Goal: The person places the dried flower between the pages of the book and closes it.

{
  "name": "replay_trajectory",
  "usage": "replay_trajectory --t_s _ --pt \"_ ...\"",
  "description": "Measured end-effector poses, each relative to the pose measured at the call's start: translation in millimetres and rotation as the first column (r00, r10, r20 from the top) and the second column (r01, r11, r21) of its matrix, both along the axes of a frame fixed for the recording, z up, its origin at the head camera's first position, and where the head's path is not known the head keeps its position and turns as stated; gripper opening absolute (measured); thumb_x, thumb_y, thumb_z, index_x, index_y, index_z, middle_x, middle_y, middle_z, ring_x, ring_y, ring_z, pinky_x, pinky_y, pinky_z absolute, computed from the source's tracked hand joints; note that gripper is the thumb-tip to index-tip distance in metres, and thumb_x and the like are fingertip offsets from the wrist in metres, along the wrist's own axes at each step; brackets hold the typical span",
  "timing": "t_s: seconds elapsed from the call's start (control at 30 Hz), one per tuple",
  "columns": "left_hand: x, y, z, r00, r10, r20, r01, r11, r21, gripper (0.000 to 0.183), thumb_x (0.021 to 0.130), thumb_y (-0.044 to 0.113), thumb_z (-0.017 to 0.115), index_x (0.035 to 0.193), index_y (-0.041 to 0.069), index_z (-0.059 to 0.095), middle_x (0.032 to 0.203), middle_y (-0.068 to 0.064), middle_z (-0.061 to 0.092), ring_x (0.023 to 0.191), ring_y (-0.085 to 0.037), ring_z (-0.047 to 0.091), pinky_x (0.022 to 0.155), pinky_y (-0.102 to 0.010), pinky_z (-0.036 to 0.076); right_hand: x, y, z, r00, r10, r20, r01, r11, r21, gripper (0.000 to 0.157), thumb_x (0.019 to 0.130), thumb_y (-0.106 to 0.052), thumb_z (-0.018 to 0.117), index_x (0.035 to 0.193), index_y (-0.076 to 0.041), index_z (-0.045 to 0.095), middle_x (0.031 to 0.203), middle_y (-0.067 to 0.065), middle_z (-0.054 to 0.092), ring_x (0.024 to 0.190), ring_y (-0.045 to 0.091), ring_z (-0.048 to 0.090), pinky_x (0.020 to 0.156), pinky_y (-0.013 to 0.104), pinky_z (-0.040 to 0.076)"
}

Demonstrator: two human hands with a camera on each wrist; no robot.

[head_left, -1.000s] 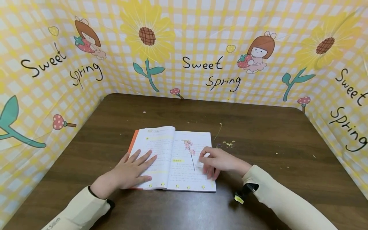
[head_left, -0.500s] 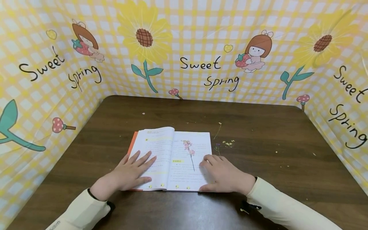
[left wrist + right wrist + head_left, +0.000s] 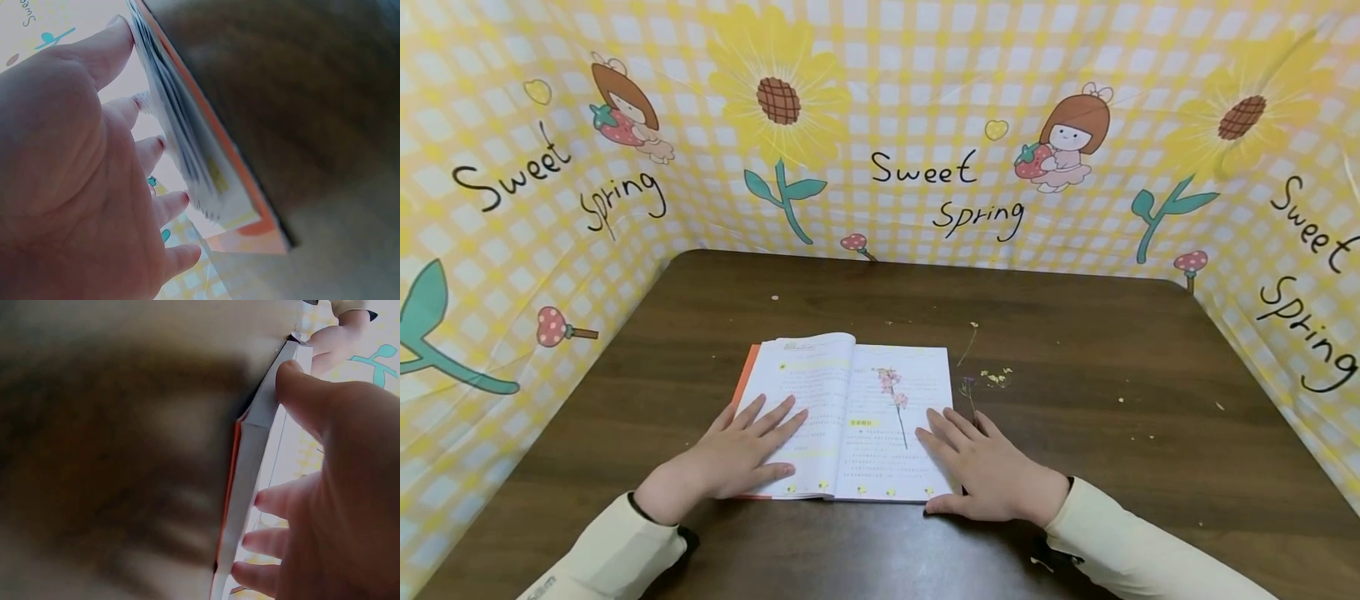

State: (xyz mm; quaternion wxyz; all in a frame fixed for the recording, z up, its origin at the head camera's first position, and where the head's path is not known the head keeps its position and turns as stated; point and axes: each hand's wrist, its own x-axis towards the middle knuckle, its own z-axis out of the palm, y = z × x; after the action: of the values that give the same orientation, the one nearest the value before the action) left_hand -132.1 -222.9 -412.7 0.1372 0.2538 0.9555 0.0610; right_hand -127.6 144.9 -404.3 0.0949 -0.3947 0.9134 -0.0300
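Note:
An open book (image 3: 808,367) with an orange cover lies on the table. On its right page rests a sprig of pink blossoms (image 3: 892,392) with a thin dark stem. My left hand (image 3: 737,454) lies on the left page with fingers spread. My right hand (image 3: 988,467) rests at the book's right edge, fingertips over the page and thumb by the lower corner. In the left wrist view, the page edges (image 3: 178,119) fan out above the cover. The right wrist view shows the thumb against the thick page block (image 3: 250,456). Neither hand grips anything.
Right of the book lie a thin stem with a small yellow flower (image 3: 968,343), small yellow blossoms (image 3: 997,377) and a purple-flowered sprig (image 3: 967,386) partly behind my right hand. Tiny bits dot the brown table (image 3: 1097,333). A yellow checked cloth (image 3: 925,100) encloses the far side and both sides.
My right hand was loosely bent over the right page. It has moved down to the book's right edge and spread its fingers. The left hand and the blossom sprig stay put.

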Motion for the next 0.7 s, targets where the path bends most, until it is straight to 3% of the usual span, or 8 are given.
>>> replay_trajectory --t_s 0.3,0.43,0.57,0.7 --pt "-1.1 -1.2 -1.7 1.000 -0.001 -0.003 0.001 1.000 -0.003 0.077 0.097 0.064 0.045 0.159 0.022 0.026 0.165 -0.007 0.018 0.148 -0.044 0.015 0.111 -0.068 0.011 -1.6 -5.7 14.5 0.996 -0.029 0.082 0.023 0.997 0.080 0.076 0.100 -0.057 0.045 0.157 -0.009 0.029 0.164 0.016 0.019 0.149 0.035 0.020 0.109 0.070 0.020" --pt "-1.1 -1.2 -3.1 1.000 0.005 0.002 -0.005 1.000 0.001 0.076 0.098 0.061 0.047 0.159 0.022 0.026 0.165 -0.007 0.018 0.148 -0.044 0.014 0.111 -0.069 0.011 -5.2 -6.9 19.4 0.993 -0.017 0.115 0.010 0.998 0.062 0.066 0.102 -0.051 0.047 0.153 -0.010 0.040 0.161 0.017 0.025 0.147 0.037 0.023 0.107 0.072 0.021" --pt "-0.9 -1.2 -2.3 1.000 0.005 0.009 -0.005 1.000 0.002 0.075 0.098 0.059 0.049 0.159 0.023 0.026 0.165 -0.006 0.017 0.148 -0.044 0.014 0.110 -0.070 0.011 -9.3 -4.3 21.2 0.997 0.065 0.050 -0.064 0.998 -0.016 0.044 0.102 -0.042 0.053 0.133 -0.012 0.062 0.150 0.013 0.047 0.137 0.037 0.043 0.103 0.074 0.025" --pt "-1.6 -1.7 -3.0 1.000 0.002 0.005 -0.002 1.000 -0.004 0.076 0.098 0.060 0.049 0.159 0.023 0.025 0.165 -0.006 0.018 0.148 -0.044 0.014 0.110 -0.070 0.010 -14.1 0.6 21.8 0.973 0.212 -0.096 -0.225 0.963 -0.149 0.010 0.098 -0.024 0.064 0.102 -0.017 0.070 0.116 -0.001 0.069 0.108 0.022 0.063 0.099 0.071 0.034"
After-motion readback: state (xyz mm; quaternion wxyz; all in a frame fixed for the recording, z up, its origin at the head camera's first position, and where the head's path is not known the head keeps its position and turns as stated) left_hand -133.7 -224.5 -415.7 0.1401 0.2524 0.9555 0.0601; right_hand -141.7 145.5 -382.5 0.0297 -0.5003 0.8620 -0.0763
